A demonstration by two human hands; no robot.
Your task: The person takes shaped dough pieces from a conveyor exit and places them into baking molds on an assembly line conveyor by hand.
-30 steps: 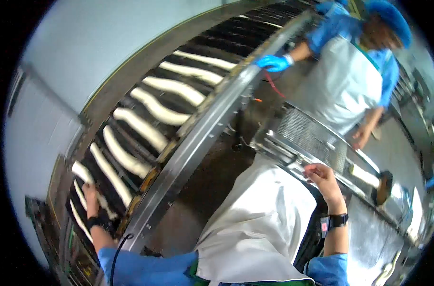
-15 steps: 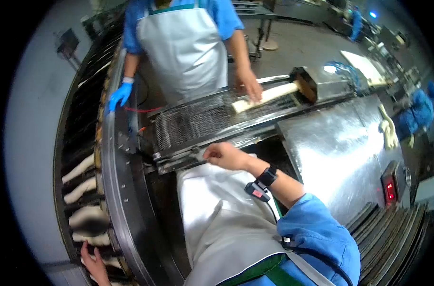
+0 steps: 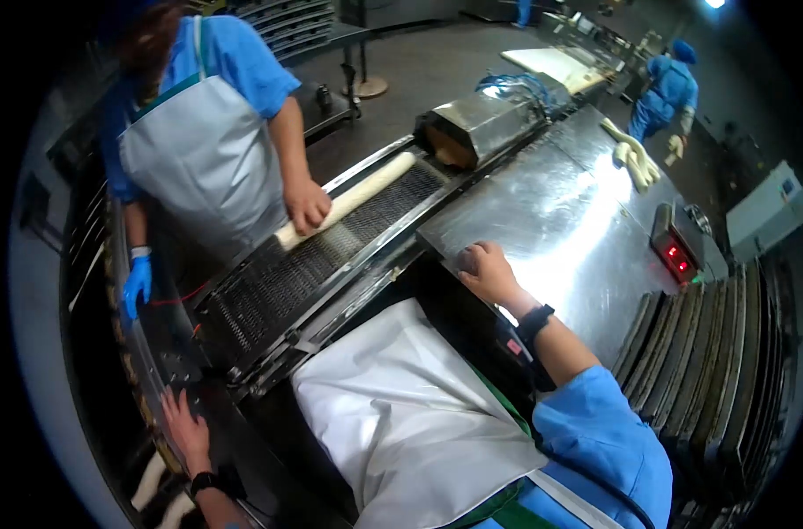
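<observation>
My left hand (image 3: 186,428) lies flat with fingers stretched out on the metal rim (image 3: 168,370) of the long machine at left. My right hand (image 3: 491,275) is at the near edge of the steel table (image 3: 542,238), its fingers curled; a small dark patch shows at the fingertips, and I cannot make out what it is. Between my hands and a co-worker, a long pale dough roll (image 3: 370,196) lies along a mesh conveyor (image 3: 269,300). The co-worker's bare hand (image 3: 307,204) rests on its near end. White dough pieces (image 3: 150,480) sit below my left hand.
A metal hood (image 3: 481,128) covers the conveyor's far end. Twisted dough strips (image 3: 632,159) lie on the table's far side, near a box with red digits (image 3: 675,249). Stacked dark trays (image 3: 701,361) stand at right. The co-worker's blue-gloved hand (image 3: 137,284) touches the left machine.
My view has swung right. My left hand moved from the dough pieces up to the metal rim. My right hand went from the conveyor's edge to the table. The dough roll moved down the conveyor.
</observation>
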